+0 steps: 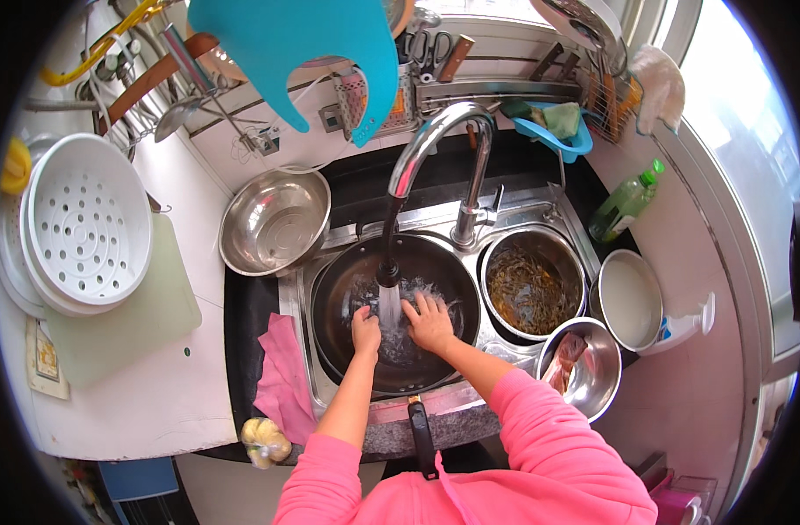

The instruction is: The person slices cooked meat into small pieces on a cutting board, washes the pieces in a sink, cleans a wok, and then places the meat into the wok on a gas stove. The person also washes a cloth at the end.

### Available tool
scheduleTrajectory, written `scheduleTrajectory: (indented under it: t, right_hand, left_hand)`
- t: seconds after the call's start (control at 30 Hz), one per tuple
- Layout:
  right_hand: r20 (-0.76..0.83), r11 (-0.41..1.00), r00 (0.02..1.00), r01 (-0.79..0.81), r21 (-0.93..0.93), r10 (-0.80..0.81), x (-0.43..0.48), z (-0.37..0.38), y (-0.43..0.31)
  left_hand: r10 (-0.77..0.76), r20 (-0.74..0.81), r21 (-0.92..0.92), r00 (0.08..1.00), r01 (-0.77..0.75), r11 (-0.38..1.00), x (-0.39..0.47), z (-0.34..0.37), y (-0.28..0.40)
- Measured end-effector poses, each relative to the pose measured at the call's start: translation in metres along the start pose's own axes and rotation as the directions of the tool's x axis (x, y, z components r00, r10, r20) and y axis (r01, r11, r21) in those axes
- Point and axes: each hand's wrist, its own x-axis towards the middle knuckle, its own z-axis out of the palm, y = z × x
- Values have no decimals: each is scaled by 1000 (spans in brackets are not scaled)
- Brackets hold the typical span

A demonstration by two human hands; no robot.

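Water runs from the spout (pixel 388 272) of a chrome faucet (pixel 468 223) into a large dark wok (pixel 337 289), which sits over the sink with water in its bottom. My left hand (pixel 365 331) is inside the wok, left of the stream. Its fingers are curled and partly hidden, and I see nothing held. On the stream's other side, my right hand (pixel 430 321) spreads its fingers over the splashing water and holds nothing. The wok's black handle (pixel 422 436) points towards my body, over the counter's front edge.
Right of the wok stand a pot of dark strands in liquid (pixel 528 289), a bowl of cloudy liquid (pixel 629 302) and a steel bowl (pixel 600 374) with reddish-brown meat (pixel 566 361). A steel basin (pixel 275 220), pink cloth (pixel 283 380) and bagged yellowish food (pixel 266 441) are left.
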Motion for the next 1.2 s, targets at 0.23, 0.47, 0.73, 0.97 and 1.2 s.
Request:
scheduleTrajectory:
  t: [0.23, 0.47, 0.73, 0.97, 1.2]
  right_hand:
    - [109, 998, 993, 48, -35, -44, -10, -15, 0]
    - [74, 999, 997, 31, -28, -28, -14, -13, -5]
    - [117, 1000, 993, -16, 0, 16, -35, -10, -7]
    - [292, 984, 956, -73, 162, 23, -34, -23, -19]
    - [57, 983, 998, 2, 186, -12, -48, -9, -16]
  left_hand:
    - [-201, 171, -77, 965, 216, 973, -5, -6, -7]
    - [-216, 201, -303, 956, 270, 914, -6, 5, -22]
    - [-92, 154, -402, 984, 148, 904, 8, 27, 17]
    - [-157, 456, -543, 876, 413, 731, 24, 42, 103]
    - [-259, 315, -321, 913, 359, 876, 9, 25, 103]
